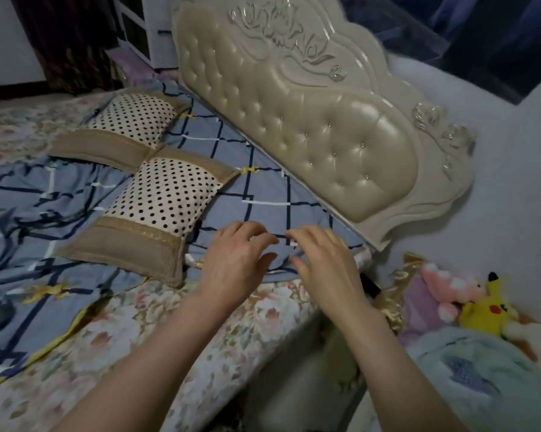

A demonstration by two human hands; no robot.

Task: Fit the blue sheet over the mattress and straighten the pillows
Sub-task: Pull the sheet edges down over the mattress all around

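Note:
The blue sheet (263,188) with a dark grid pattern lies crumpled across the bed, leaving the floral mattress (144,332) bare along the near side. Two polka-dot pillows with tan ends rest on the sheet: the nearer pillow (166,198) lies at a slant by my hands, the farther pillow (129,120) behind it. My left hand (235,260) and my right hand (322,260) hover side by side over the sheet's corner near the headboard. Fingers of both are spread and loosely bent. Neither hand holds anything.
A cream tufted headboard (325,129) runs diagonally behind the bed. To the right, on the floor side, lie a yellow plush toy (487,310), a pink plush toy (447,288) and a pale blanket (481,378). A white cabinet (147,29) stands at the back.

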